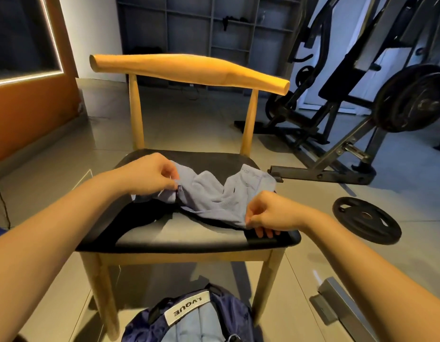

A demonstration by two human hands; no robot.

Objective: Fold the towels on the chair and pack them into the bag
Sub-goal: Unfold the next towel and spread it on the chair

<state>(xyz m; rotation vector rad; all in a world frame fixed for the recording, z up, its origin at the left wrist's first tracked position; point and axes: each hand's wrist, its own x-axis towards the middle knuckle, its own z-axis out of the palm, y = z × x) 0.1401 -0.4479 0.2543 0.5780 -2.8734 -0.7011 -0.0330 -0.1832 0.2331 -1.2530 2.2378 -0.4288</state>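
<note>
1. Both hands are clamped on the blue towel (214,196). My left hand (150,174) pinches its left edge. My right hand (270,214) pinches the near right corner, with the lower fingers touching the seat's front rim.
2. The hands are well apart and the towel sags rumpled between them. The left hand sits farther up the seat and the right is nearer to me.
3. Its long axis runs across the seat from far left to near right. One free corner lies flat, pointing toward the right rear post of the chair (189,239).
4. As I judge it, the coming fold turns on that slant. The cloth lies ahead of both hands, so either one could carry its side across the long axis. The right hand is closer to the free corner.
5. Beneath the towel a dark cloth (142,218) spreads over the left of the seat. I cannot tell whether it is another towel.
6. On the floor just before the chair, between my forearms, is the bag (196,317). I cannot tell whether its mouth is open.
</note>
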